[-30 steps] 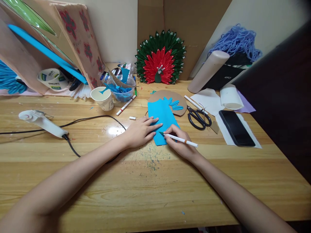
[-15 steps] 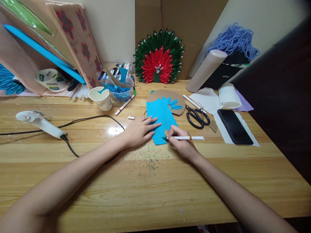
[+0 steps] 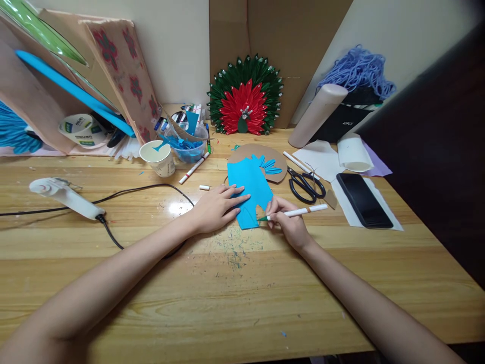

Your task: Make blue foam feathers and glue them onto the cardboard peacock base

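Note:
My left hand (image 3: 217, 206) lies flat with spread fingers on the left side of a blue sheet (image 3: 250, 184), which looks like felt or foam. A dark line is drawn near the sheet's lower end, and a notch is cut from its lower right edge. My right hand (image 3: 290, 222) pinches a white marker (image 3: 306, 211) with a brown band. Its green tip is at the sheet's lower right edge; whether it touches is hard to tell. Partly under the sheet is a round cardboard piece (image 3: 278, 154) bearing blue petal shapes (image 3: 270, 167).
Black-handled scissors (image 3: 306, 184) and a phone (image 3: 364, 200) lie to the right. A white glue gun (image 3: 66, 197) with its black cord is at left. Behind are a paper cup (image 3: 157, 159), a tub of blue scraps (image 3: 189, 149) and a red-green peacock (image 3: 245, 98).
The marker's tip has moved right, from on the blue sheet to its lower right edge, and the marker tilts more. My left hand stays in place. The view has shifted slightly.

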A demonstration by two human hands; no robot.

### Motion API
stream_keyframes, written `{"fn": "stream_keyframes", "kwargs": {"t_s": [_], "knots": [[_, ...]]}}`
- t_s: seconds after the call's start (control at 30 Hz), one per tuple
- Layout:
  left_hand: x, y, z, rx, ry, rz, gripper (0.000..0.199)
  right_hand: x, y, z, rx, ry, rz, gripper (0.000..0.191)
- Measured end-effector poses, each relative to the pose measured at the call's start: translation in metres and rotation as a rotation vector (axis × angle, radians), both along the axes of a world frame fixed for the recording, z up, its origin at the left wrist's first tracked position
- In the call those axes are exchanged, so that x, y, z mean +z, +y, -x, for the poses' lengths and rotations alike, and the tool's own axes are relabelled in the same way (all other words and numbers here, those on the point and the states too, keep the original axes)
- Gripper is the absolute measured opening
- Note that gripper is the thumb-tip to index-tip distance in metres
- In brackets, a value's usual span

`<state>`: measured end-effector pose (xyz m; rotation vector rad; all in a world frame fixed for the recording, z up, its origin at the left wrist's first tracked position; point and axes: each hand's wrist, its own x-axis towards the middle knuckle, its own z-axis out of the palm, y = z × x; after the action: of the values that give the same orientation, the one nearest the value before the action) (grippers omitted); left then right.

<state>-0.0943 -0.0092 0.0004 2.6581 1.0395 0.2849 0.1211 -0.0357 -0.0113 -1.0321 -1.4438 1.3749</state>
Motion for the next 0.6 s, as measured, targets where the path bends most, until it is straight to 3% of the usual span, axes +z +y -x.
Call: {"fn": "stream_keyframes", "kwargs": {"t_s": [0.1, 0.23, 0.37, 0.5, 0.6], "knots": [[0.005, 0.001, 0.003, 0.067, -0.056, -0.062, 0.043, -0.001, 0.002, -0.001, -0.085, 0.062, -0.05, 0.012], [0.019, 0.006, 0.018, 0.391, 0.042, -0.17, 0.036, 0.005, 0.0, 0.002, -0.121, -0.012, -0.074, 0.007], [0.027, 0.011, 0.03, 0.63, 0.269, -0.026, 0.019, 0.008, -0.002, 0.004, -0.08, -0.074, -0.103, 0.013], [0.023, 0.015, 0.025, 0.591, 0.103, 0.034, 0.008, 0.007, -0.003, 0.004, -0.01, -0.026, -0.068, 0.022], [0.024, 0.011, 0.012, 0.447, -0.193, 0.104, 0.009, 0.006, -0.004, 0.003, 0.01, 0.061, -0.04, 0.021]]}}
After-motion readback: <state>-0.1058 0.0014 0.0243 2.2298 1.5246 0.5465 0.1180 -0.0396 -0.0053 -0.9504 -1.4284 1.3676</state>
